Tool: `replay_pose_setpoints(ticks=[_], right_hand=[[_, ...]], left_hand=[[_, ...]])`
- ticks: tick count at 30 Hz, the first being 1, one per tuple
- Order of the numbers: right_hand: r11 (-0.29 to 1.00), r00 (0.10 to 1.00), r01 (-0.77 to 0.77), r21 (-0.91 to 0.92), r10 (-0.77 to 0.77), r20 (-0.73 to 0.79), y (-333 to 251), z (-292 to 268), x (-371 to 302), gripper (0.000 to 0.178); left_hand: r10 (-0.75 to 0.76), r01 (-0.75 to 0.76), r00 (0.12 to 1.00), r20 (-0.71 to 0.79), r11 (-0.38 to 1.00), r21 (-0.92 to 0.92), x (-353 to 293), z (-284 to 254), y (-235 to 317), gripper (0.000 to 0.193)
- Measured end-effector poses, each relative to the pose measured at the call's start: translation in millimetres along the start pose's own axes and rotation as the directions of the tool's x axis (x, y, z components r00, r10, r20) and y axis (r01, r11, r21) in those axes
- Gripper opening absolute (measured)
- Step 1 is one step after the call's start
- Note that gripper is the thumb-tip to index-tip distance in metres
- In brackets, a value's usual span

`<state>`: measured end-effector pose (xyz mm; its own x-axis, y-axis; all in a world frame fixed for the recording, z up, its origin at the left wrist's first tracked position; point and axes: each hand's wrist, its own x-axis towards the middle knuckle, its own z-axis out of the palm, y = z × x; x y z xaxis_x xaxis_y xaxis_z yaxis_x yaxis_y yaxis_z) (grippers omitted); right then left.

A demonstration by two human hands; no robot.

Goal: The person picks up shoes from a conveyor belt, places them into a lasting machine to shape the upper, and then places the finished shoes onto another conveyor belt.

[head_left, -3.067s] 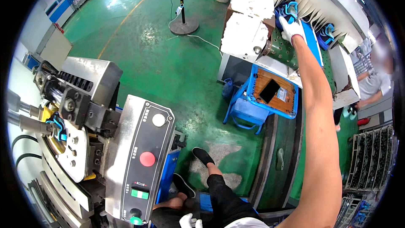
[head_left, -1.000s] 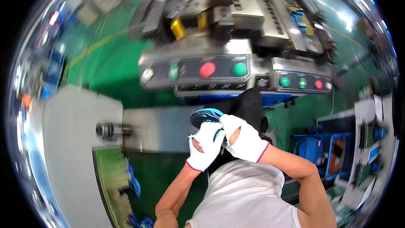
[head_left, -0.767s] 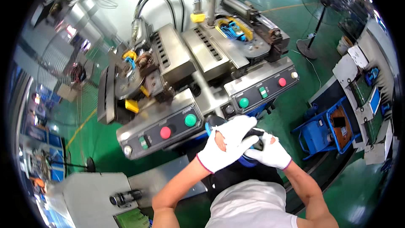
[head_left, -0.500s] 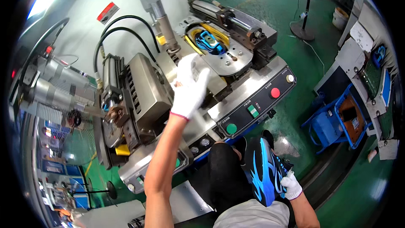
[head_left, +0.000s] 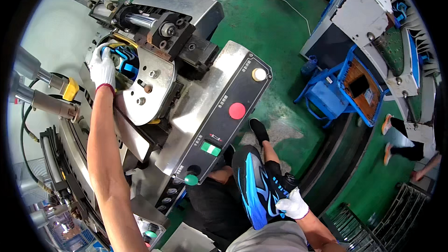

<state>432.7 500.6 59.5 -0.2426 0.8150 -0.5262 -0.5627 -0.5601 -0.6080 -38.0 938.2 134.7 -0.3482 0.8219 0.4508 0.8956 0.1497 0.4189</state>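
Note:
My left hand (head_left: 102,66), in a white glove, reaches up into the steel press machine (head_left: 154,88) and rests on a blue and black shoe (head_left: 123,60) seated inside its clamp. My right hand (head_left: 293,204), also gloved, hangs low by my lap and grips the heel end of a black shoe with blue stripes (head_left: 254,182). The machine's slanted black control panel (head_left: 224,121) carries a red button (head_left: 237,110), a green button (head_left: 210,149) and a white knob (head_left: 259,74).
A blue chair-like stand (head_left: 345,91) stands on the green floor to the right, beside a rack with blue shoes (head_left: 410,51). Another person's legs (head_left: 403,135) show at the far right. Hoses and yellow fittings (head_left: 56,93) crowd the machine's left side.
The view has swung right. My left hand has moved from the machine's top plate onto the shoe in the clamp. My right hand still holds the black and blue shoe low.

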Motion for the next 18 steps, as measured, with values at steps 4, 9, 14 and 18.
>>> replay_pose_setpoints(ticks=[4, 9, 14, 18], right_hand=[[1.000, 0.998, -0.023, -0.015, 0.023, -0.051, 17, -9, -12, 0.072], [0.952, 0.989, 0.072, -0.298, -0.106, -0.099, -5, 19, -9, 0.060], [0.877, 0.895, 0.332, -0.346, -0.409, -0.177, -24, 39, 25, 0.043], [0.478, 0.752, 0.568, -0.670, -0.633, 0.186, -98, 128, 98, 0.037]], left_hand=[[0.077, -0.142, 0.974, -0.211, 0.940, -0.311, -19, -45, 23, 0.026], [0.079, -0.249, 0.929, -0.362, 0.858, -0.449, -102, -147, 89, 0.025], [0.225, -0.355, 0.914, -0.336, 0.846, -0.398, -247, -241, 96, 0.029], [0.002, 0.417, 0.853, 0.522, 0.599, -0.683, -394, -276, 60, 0.020]])
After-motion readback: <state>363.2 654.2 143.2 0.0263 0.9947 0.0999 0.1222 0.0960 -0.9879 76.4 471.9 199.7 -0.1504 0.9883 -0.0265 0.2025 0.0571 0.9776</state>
